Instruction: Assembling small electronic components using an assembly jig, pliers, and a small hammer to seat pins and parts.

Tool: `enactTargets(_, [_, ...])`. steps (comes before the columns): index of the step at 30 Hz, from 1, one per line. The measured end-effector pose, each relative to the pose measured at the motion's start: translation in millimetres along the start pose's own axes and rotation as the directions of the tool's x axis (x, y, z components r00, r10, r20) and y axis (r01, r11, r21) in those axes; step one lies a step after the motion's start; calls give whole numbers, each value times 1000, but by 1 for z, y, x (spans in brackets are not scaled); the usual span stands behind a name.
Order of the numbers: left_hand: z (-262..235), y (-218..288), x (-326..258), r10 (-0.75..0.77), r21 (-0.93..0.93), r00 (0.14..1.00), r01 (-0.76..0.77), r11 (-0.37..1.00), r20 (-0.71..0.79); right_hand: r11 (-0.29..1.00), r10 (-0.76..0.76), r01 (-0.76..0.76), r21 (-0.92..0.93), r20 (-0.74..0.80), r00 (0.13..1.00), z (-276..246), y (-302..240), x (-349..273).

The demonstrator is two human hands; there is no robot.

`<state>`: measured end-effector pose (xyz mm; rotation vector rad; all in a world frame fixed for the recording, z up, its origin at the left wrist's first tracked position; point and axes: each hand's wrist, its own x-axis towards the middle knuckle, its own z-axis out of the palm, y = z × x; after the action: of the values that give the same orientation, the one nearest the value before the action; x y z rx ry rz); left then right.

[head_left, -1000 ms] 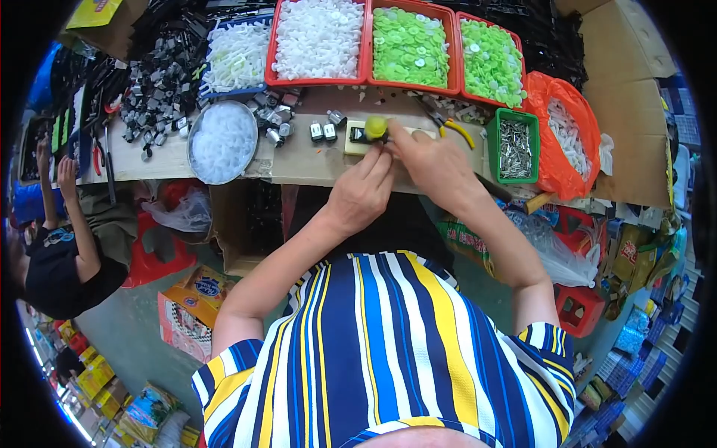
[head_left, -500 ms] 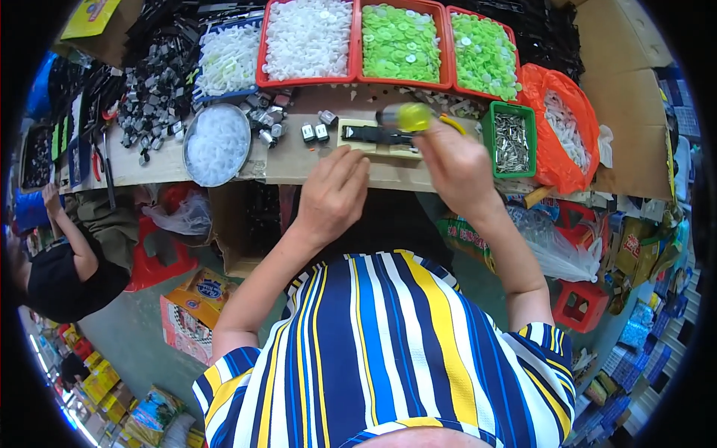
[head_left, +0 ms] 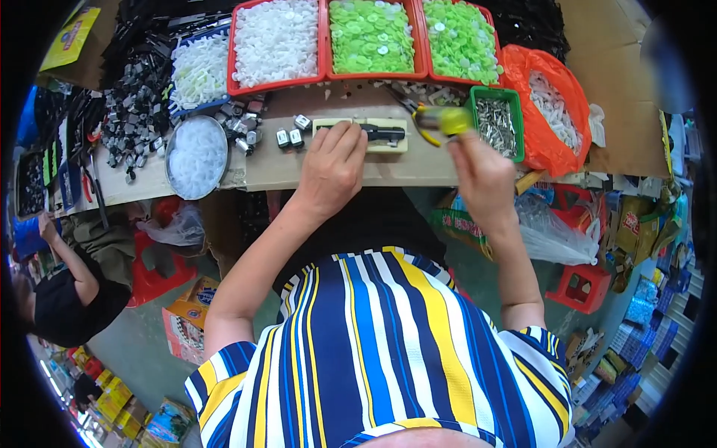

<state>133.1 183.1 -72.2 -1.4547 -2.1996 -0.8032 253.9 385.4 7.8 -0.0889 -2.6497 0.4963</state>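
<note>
Black part between the hands, yellow-ended tool in right

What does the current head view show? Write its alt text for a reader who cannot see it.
A person's right hand holds a blurred yellow tool above a bench, while the left hand covers one end of a cream block bearing a black part. Beyond, red trays hold white pieces and green pieces.
</note>
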Motion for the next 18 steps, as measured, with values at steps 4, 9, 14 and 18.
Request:
enactTargets(4, [2, 1, 7, 19, 6, 1000, -19, 1000, 5, 997, 49, -34, -72, 221, 974, 19, 16, -13])
enactTargets(9, [-5, 0, 10, -16, 10, 999, 16, 1000, 28, 981, 191, -185, -61, 120, 974, -8, 55, -13])
enactTargets(14, [-12, 4, 22, -136, -69, 987, 142, 987, 84, 884, 254, -285, -370, -130, 958, -45, 167, 9])
enactTargets(18, [-4, 2, 30, -94, -43, 981, 102, 994, 167, 848, 179, -235, -475, -161, 971, -53, 237, -5])
